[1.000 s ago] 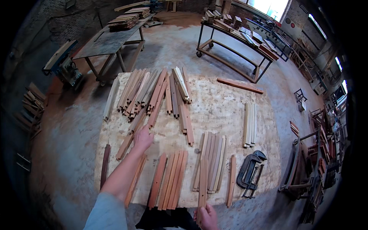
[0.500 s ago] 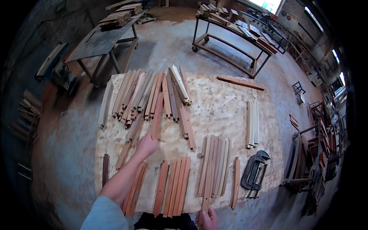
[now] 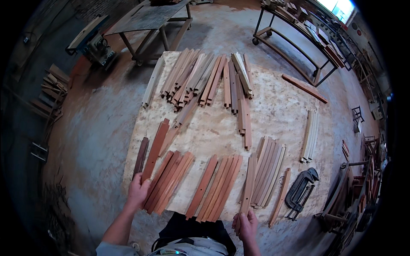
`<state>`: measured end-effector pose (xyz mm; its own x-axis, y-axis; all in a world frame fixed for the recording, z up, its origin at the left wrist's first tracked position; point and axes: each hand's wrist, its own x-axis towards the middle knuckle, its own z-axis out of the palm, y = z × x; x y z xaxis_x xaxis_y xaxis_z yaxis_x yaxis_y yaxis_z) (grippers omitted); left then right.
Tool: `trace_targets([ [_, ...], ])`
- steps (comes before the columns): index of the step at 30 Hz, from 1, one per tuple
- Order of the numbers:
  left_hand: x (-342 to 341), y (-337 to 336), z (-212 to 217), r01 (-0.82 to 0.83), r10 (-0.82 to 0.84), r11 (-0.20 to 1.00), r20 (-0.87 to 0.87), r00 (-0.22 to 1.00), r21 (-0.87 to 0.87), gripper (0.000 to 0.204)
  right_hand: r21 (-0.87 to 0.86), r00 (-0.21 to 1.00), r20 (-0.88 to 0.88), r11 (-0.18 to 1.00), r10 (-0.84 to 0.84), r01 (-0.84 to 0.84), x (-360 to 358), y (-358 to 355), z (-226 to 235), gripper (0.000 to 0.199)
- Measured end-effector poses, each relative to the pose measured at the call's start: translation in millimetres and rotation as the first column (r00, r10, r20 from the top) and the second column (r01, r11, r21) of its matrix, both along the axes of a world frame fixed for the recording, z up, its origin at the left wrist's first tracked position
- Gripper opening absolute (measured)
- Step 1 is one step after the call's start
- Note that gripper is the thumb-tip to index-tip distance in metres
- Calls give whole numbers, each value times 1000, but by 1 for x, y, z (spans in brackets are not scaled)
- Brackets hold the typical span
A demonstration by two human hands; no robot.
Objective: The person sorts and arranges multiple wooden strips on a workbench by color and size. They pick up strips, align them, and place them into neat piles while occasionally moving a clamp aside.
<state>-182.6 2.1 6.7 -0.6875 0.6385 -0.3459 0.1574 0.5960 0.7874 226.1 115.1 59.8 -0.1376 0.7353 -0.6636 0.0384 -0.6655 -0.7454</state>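
My left hand grips the near end of a reddish wooden strip, which slants up and away beside a dark brown strip. To its right lies a row of reddish strips. Near the table's front edge, my right hand is closed on the lower end of a light brown wooden strip. That strip rests beside a group of paler strips. Between my hands lies another row of reddish-brown strips.
A loose pile of mixed strips covers the far part of the worktable. Black clamps and a single strip lie at the right. Pale strips sit beyond them. A wheeled metal rack stands behind.
My left hand has come back from the pile toward the front left, carrying the reddish strip. My right hand still holds its strip. The view has shifted.
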Motion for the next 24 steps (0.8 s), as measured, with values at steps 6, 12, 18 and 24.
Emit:
trace_targets([
  [6, -5, -37, -6, -53, 24, 989, -204, 979, -137, 27, -29, 999, 3, 998, 51, -51, -3, 1, -4, 19],
  [12, 8, -47, -5, 22, -277, 883, -483, 831, -468, 24, -17, 998, 12, 998, 68, -68, 1, -4, 1, 15],
  [18, 5, -32, 7, 44, -475, 698, -416, 776, -715, 22, -20, 999, 1, 998, 52, -52, 5, -11, -1, 14],
  [24, -16, 79, 46, 280, -418, 907, -591, 690, -314, 25, -41, 1000, 5, 999, 24, -23, -3, -13, 0, 15],
])
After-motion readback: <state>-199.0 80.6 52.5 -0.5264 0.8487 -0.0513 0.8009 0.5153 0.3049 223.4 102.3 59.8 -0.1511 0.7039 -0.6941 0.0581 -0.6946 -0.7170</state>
